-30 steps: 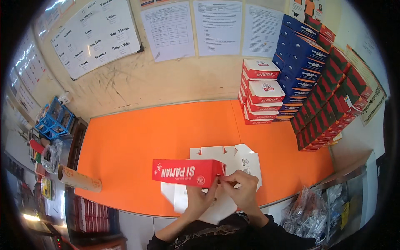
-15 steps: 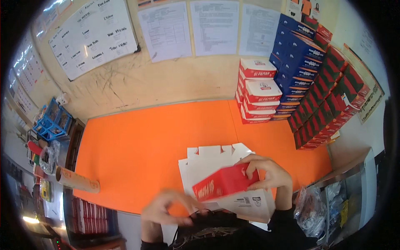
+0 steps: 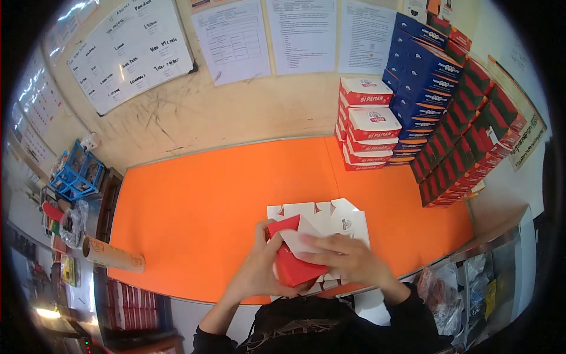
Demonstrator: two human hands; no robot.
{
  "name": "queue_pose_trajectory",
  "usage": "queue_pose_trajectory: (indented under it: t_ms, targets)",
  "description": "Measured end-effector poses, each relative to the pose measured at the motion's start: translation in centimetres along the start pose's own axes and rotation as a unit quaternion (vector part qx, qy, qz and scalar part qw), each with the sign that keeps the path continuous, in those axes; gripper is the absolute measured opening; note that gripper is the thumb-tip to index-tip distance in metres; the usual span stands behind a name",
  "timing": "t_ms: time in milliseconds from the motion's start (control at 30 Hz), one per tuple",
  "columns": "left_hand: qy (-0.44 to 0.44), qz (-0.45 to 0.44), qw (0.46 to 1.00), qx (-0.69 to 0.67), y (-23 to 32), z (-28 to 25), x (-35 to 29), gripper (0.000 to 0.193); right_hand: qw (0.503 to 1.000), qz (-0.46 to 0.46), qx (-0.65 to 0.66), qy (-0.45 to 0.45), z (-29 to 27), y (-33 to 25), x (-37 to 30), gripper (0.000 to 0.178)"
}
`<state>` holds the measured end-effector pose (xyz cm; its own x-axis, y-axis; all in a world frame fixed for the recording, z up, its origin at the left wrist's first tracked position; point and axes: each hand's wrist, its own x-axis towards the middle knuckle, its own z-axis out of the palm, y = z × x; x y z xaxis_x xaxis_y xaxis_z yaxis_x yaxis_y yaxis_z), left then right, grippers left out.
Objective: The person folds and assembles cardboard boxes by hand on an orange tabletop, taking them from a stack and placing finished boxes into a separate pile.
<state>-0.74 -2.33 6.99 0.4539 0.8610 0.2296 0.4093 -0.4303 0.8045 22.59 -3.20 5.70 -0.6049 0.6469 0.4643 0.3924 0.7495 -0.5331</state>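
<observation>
A partly folded red-and-white cardboard box (image 3: 299,269) is held up over the near edge of the orange table. My left hand (image 3: 257,264) grips its left side, with the fingers wrapped round the red wall. Against a white flap at the top of the box, my right hand (image 3: 345,255) presses with its fingers close together. Flat white box blanks (image 3: 352,219) with red-edged slots lie on the table beneath and behind the box. My hands and the box hide part of these blanks.
Red-and-white boxes (image 3: 373,121) stand stacked at the back right, beside piles of blue boxes (image 3: 429,78) and dark red-and-green boxes (image 3: 471,138). A cardboard tube (image 3: 113,253) lies at the left edge of the orange table (image 3: 200,200). Plastic bags (image 3: 442,298) fill the lower right.
The box has turned, and its white flap now shows on top. My left hand has come up and taken hold of it. My right hand has shifted left onto the flap.
</observation>
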Motion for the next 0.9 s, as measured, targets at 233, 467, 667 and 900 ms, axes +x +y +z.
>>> queue_pose_trajectory:
  t_ms: [233, 467, 667, 900]
  targets:
    - [-0.054, 0.023, 0.996, -0.063, 1.2, 1.7, -0.6, 0.139, 0.979, -0.173, 0.105, 0.0, -1.4, -3.7, 0.9, 0.015]
    - [-0.047, 0.088, 0.978, -0.185, -1.1, 4.3, -0.8, 0.138, 0.992, -0.074, 0.1, 0.034, -0.4, -2.3, 4.0, 0.057]
    - [0.142, -0.153, 0.67, -0.712, -9.7, 3.3, 0.2, 0.083, 0.933, -0.105, 0.265, -0.221, 0.2, -1.0, 1.6, 0.032]
    - [0.128, -0.277, 0.59, -0.748, -3.6, 6.9, -0.4, 0.072, 0.984, 0.147, 0.02, 0.095, 3.0, 1.4, 0.1, 0.04]
